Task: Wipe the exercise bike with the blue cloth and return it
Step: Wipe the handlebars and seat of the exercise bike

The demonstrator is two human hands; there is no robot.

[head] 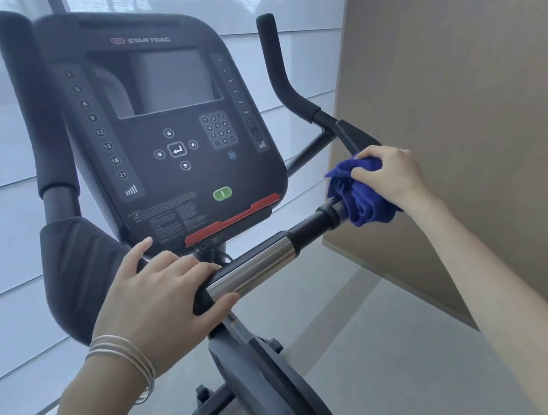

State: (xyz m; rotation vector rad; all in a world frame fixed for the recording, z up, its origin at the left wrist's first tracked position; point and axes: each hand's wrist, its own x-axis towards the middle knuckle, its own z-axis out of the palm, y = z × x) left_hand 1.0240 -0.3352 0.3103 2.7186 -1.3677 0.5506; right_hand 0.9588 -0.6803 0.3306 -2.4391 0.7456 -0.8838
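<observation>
Cloth sits bunched in the right hand, pressed around the right end of the bike's handlebar, where the dark tube meets the grip section. The right hand's grip is clenched on the cloth, fingers folded over the top of the wad. The left hand is wrapped around the bar's inner end beside the chrome sensor, its grip closed on the bar — a brace, by the look of it.

To do this stroke well, the cloth should wrap the tube rather than dab one face of it; a twist of the wrist while sliding outward would reach the underside too. Bunched this tightly, little fabric meets the bar, so loosening the wad would help. The left brace should hold firm so the bar does not swing.

Console, chrome sensor and the tall padded horns probably await wiping — I cannot tell which are already clean.
</observation>
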